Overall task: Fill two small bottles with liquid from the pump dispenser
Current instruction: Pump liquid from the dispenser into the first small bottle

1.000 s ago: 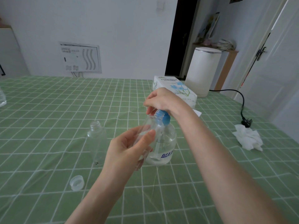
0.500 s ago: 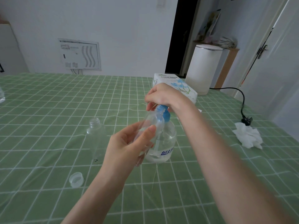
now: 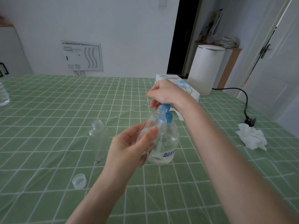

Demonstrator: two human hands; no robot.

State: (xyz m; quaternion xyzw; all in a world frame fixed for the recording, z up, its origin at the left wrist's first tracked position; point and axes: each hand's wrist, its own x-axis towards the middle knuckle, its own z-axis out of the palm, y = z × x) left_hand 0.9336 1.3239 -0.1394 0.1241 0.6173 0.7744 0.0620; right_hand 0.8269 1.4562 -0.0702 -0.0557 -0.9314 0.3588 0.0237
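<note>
The left hand held a small bottle tilted, its open mouth beside the blue pump of the dispenser. The right hand gripped the pump's top. A second bottle stood uncapped to the left, with a cap lying nearer.

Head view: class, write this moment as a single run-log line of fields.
left hand: holds small bottle, tilted to pump | right hand: grips blue pump | second bottle: upright, uncapped | cap: lying loose

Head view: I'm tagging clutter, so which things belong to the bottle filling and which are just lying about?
In use: pump dispenser, held small bottle, left hand, right hand, standing small bottle, loose cap.
Lying about: tissue box, crumpled tissue, white canister, plug, bottle at the left edge.
</note>
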